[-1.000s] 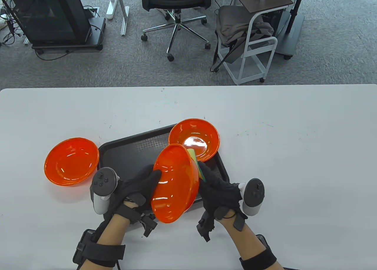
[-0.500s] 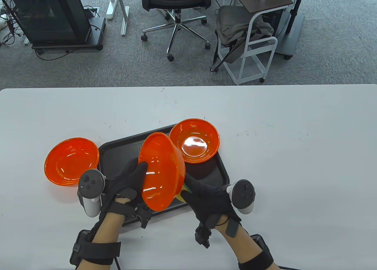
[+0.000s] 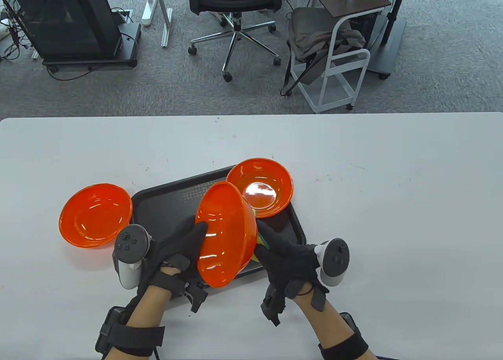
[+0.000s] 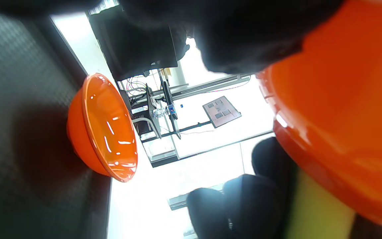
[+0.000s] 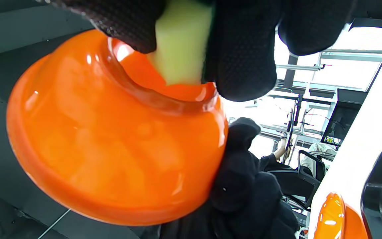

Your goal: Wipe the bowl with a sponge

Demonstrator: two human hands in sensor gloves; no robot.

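1. Between the two gloved hands, above the near edge of the black tray (image 3: 165, 203), an orange bowl (image 3: 226, 234) is held tilted on edge, its opening facing the left hand (image 3: 178, 246) and its base toward the right hand (image 3: 289, 258); its rim runs lengthwise away from the person.
2. Left fingers (image 3: 196, 230) curl over the rim into the bowl, gripping it.
3. Right fingers (image 5: 240, 49) and thumb pinch a yellow-green sponge (image 5: 181, 43) and press it against the bowl's foot ring.
4. Beyond the fingertips, a second orange bowl (image 3: 260, 187) sits upright on the tray; a third orange bowl (image 3: 95, 214) rests on the white table (image 3: 393, 218), left of the tray.
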